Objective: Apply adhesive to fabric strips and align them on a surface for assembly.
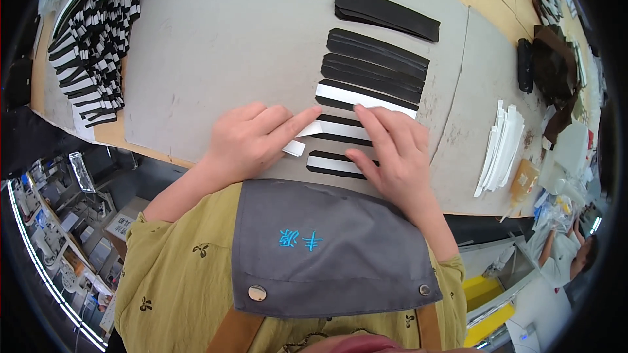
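My left hand (pixel 252 137) is closed on a few short white strips (pixel 295 148), with its index finger stretched out to the right. The white ends stick out below that finger. My right hand (pixel 398 153) is spread over a row of black strips, thumb apart from the fingers, fingertips on the table side of the row. Beneath and between my hands lies a black strip with a white band (pixel 343 130). A similar banded strip (pixel 330 163) is nearer me, and another (pixel 366 97) is just beyond my fingertips. The right hand covers their right ends.
Farther up the grey tabletop (pixel 229 39) lie two dark strips (pixel 376 65) and a black stack (pixel 386 14). A pile of white strips (pixel 500 150) is on the right, beside a yellowish block (pixel 524 180). Many black-and-white strips (pixel 98 39) are heaped far left. Another person (pixel 566 248) is at right.
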### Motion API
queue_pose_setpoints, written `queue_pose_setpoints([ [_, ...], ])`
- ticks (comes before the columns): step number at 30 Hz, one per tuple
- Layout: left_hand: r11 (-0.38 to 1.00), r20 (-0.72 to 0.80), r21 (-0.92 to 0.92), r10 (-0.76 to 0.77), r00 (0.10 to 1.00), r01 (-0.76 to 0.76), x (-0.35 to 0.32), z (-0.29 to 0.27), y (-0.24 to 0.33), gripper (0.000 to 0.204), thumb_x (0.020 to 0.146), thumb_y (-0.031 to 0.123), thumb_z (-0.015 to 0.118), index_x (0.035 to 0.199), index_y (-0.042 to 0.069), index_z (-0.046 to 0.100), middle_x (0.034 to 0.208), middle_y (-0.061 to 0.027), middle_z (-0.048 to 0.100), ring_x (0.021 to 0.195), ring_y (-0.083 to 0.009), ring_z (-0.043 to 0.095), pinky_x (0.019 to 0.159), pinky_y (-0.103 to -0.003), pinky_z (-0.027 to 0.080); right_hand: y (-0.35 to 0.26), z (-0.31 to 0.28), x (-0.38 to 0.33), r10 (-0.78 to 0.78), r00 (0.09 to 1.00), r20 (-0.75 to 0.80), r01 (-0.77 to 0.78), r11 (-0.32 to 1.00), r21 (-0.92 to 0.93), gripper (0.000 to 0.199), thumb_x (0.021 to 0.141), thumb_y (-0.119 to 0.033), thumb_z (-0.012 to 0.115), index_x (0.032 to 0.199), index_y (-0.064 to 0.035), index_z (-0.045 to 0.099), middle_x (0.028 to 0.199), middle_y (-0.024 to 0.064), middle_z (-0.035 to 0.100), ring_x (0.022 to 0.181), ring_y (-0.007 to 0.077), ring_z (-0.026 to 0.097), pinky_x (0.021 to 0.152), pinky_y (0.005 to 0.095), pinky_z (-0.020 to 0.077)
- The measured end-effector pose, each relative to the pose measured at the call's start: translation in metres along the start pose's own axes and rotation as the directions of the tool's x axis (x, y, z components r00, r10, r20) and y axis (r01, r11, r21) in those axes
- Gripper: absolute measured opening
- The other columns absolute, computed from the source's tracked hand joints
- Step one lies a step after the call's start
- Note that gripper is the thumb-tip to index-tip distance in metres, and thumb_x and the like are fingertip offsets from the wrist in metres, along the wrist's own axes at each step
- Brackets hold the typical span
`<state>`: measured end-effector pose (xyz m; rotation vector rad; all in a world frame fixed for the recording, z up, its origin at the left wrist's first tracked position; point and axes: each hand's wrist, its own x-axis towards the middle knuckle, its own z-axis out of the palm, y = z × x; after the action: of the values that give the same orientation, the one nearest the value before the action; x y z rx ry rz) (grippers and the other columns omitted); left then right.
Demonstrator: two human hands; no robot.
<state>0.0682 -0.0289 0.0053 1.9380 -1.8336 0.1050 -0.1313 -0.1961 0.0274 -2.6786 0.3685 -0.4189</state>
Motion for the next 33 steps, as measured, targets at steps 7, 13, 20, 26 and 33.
queue_pose_setpoints([
  [7, 0.996, 0.008, -0.014, -0.090, 0.996, 0.090, -0.003, 0.004, 0.001, 0.056, 0.066, 0.014, 0.075, 0.121, 0.023, 0.075, 0.069, 0.0065, 0.049, 0.057, -0.0119, 0.046, 0.049, -0.027, 0.038, -0.015, 0.020, 0.024, 0.045, 0.986, 0.158, -0.044, 0.999, -0.012, 0.067, 0.084, -0.035, 0.077, 0.143, -0.0107, 0.056, 0.115, 0.0035, 0.058, 0.100, 0.0235, 0.054, 0.090, 0.0367, 0.0421],
  [13, 0.993, 0.015, -0.024, -0.116, 0.993, 0.117, -0.003, 0.006, 0.002, 0.054, 0.066, 0.015, 0.076, 0.120, 0.024, 0.075, 0.067, 0.0066, 0.046, 0.056, -0.0125, 0.044, 0.048, -0.027, 0.036, -0.011, 0.024, 0.021, 0.041, 0.986, 0.161, -0.035, 0.999, -0.040, 0.068, 0.083, -0.037, 0.077, 0.144, -0.0136, 0.056, 0.110, 0.0012, 0.056, 0.096, 0.0217, 0.052, 0.087, 0.0355, 0.0415],
  [20, 0.992, 0.042, -0.012, -0.125, 0.991, 0.126, -0.002, 0.005, 0.001, 0.051, 0.070, 0.017, 0.075, 0.120, 0.024, 0.074, 0.069, 0.0074, 0.048, 0.057, -0.0116, 0.045, 0.048, -0.027, 0.037, -0.007, 0.026, 0.019, 0.018, 0.990, 0.139, -0.014, 0.999, -0.032, 0.074, 0.079, -0.041, 0.078, 0.145, -0.0141, 0.056, 0.110, 0.0013, 0.056, 0.097, 0.0213, 0.052, 0.088, 0.0355, 0.0418],
  [26, 0.994, 0.070, -0.005, -0.113, 0.991, 0.113, -0.003, 0.002, -0.001, 0.046, 0.075, 0.020, 0.075, 0.121, 0.023, 0.073, 0.072, 0.0079, 0.050, 0.058, -0.0110, 0.048, 0.050, -0.026, 0.039, -0.011, 0.022, 0.022, 0.037, 0.982, 0.185, -0.030, 0.999, -0.039, 0.075, 0.081, -0.047, 0.075, 0.145, -0.0134, 0.053, 0.112, 0.0001, 0.053, 0.101, 0.0192, 0.051, 0.090, 0.0351, 0.0394],
  [33, 0.564, 0.284, -0.737, -0.242, 0.928, 0.373, 0.015, -0.033, -0.017, 0.024, 0.100, 0.024, 0.058, 0.117, 0.009, 0.067, 0.073, 0.0024, 0.051, 0.063, -0.0061, 0.047, 0.052, -0.025, 0.037, -0.013, 0.016, 0.022, 0.028, 0.981, 0.190, 0.002, 0.988, -0.155, 0.075, 0.081, -0.053, 0.072, 0.145, -0.0161, 0.055, 0.112, 0.0008, 0.055, 0.101, 0.0198, 0.051, 0.094, 0.0357, 0.0362],
])
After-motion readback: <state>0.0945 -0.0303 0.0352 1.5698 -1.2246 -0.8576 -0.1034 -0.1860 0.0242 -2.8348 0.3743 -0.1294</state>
